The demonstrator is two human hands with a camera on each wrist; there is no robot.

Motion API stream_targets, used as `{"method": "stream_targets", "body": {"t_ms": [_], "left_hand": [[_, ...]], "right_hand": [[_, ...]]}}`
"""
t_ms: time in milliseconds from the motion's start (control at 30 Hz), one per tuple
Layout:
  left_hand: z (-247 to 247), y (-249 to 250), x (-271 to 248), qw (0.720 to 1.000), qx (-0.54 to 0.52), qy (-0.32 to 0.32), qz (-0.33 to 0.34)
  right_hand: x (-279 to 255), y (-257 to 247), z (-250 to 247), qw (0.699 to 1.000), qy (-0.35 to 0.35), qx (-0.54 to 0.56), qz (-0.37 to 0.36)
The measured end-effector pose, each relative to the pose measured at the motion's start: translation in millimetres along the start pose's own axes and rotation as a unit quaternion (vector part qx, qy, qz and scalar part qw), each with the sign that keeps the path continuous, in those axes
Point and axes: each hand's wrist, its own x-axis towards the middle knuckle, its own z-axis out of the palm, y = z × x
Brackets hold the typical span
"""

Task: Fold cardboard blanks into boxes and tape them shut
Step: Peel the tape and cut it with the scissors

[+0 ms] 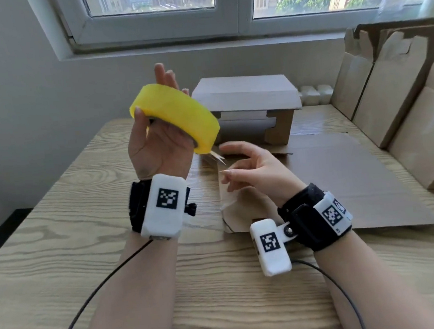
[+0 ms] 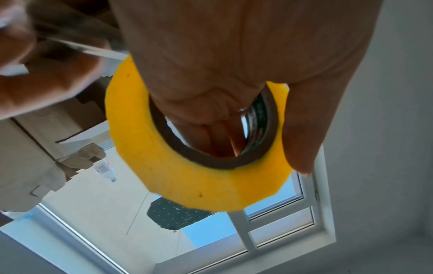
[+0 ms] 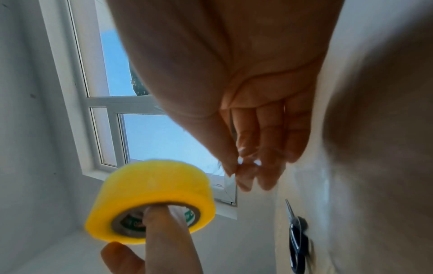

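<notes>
Daylight comes through a white-framed window [image 1: 237, 5] with 2 panes, set in a pale wall [image 1: 14, 109] behind a light wooden table [image 1: 58, 232].

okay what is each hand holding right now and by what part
The left hand grips the yellow tape roll, fingers through its core, thumb on the outer face. The right hand seems to pinch the clear tape's free end; blur leaves that unsure.

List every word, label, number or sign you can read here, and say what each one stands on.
No text can be read in full.
Green and white print inside the core of the yellow tape roll, held by the left hand: too blurred to read.
Black-and-white square marker codes on the wrist camera housings: patterns, not words.
Folded box and flat cardboard blank: no print visible.
</notes>
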Motion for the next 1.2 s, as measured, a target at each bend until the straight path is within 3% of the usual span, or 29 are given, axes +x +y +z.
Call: {"method": "stream_targets", "body": {"t_ms": [100, 267, 433, 667, 767, 1000, 1100, 1200], "left_hand": [[-1, 5, -1, 0.999, -0.042, -0.028, 0.003], [-7, 5, 3, 0.996, -0.035, -0.072, -0.025], [-8, 6, 3, 0.993, -0.04, -0.098, -0.045], [3, 10, -4, 0.998, -0.048, -0.051, 0.006], [-1, 12, -5, 0.999, -0.033, -0.018, 0.017], [-8, 16, -1, 0.998, -0.061, -0.031, 0.005], [-10, 17, 0, 0.998, -0.049, -0.041, 0.004], [-12, 17, 0, 0.998, -0.05, -0.012, 0.027]], "right_hand": [[0, 0, -1, 0.999, -0.019, 0.005, 0.026], [6, 16, 7, 0.994, -0.028, -0.097, 0.049], [6, 26, 9, 0.996, -0.066, -0.043, 0.031], [8, 27, 7, 0.998, -0.034, 0.014, 0.049], [8, 28, 9, 0.999, -0.013, -0.006, 0.05], [10, 28, 9, 0.993, 0.096, 0.019, 0.068], [8, 21, 3, 0.99, 0.127, -0.02, 0.054], [7, 11, -10, 0.983, 0.175, -0.048, 0.025]]}}
